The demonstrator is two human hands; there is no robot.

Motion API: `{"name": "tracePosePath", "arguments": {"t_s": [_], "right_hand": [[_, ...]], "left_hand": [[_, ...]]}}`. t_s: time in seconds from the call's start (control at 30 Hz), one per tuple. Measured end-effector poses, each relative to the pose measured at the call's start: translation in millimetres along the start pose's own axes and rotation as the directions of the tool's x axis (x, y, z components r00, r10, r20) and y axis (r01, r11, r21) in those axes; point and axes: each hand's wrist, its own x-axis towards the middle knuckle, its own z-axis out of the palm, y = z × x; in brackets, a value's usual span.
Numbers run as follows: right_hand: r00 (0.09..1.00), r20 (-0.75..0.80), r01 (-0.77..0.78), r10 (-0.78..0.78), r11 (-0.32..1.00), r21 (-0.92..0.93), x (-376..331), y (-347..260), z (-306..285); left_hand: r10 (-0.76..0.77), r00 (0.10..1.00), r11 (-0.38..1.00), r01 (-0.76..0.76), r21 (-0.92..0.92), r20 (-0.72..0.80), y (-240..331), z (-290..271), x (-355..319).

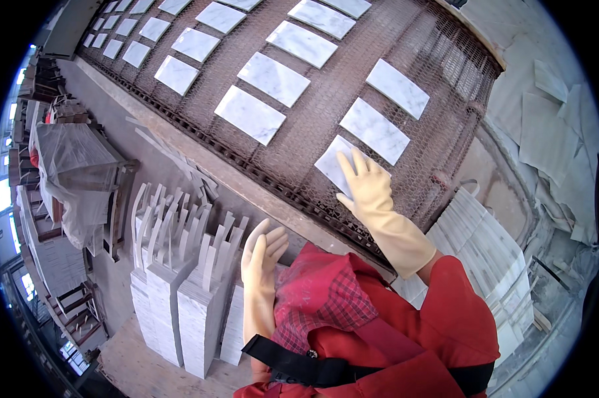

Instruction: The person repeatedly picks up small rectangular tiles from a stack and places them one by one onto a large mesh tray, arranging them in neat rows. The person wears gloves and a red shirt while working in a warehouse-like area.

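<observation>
My right hand (365,186), in a pale yellow rubber glove, lies flat with fingers spread on a white marble tile (334,167) at the near edge of a brown wire-mesh conveyor (326,99). My left hand (263,255), gloved the same, hangs open and holds nothing. It hovers just right of stacks of upright marble tiles (180,278) standing on edge below the conveyor. Several more white marble tiles (249,114) lie in rows along the mesh, running away to the upper left. My red sleeves and a red checked cloth fill the lower middle.
A wooden rail (200,156) borders the conveyor's near side. Another stack of marble tiles (485,239) stands at the right, with loose slabs (544,132) on the ground beyond. Wooden racks and a plastic-wrapped pallet (74,172) stand at the left.
</observation>
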Motion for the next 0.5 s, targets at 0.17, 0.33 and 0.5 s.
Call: {"name": "tracePosePath", "arguments": {"t_s": [0.17, 0.33, 0.5], "right_hand": [[0.998, 0.062, -0.04, 0.029, 0.982, 0.184, 10, 5, -8], [0.998, 0.05, -0.061, 0.036, 0.697, 0.714, 18, 44, -46], [0.945, -0.298, 0.016, 0.136, 0.89, 0.456, 83, 115, -85]], "left_hand": [[-0.013, 1.0, 1.0, 0.013, -0.004, 0.003, -5, 0, 2], [0.002, 0.999, 1.0, -0.003, -0.011, -0.035, -6, -1, 2], [0.094, 0.973, 0.995, -0.095, 0.003, -0.211, -9, -5, 8]]}}
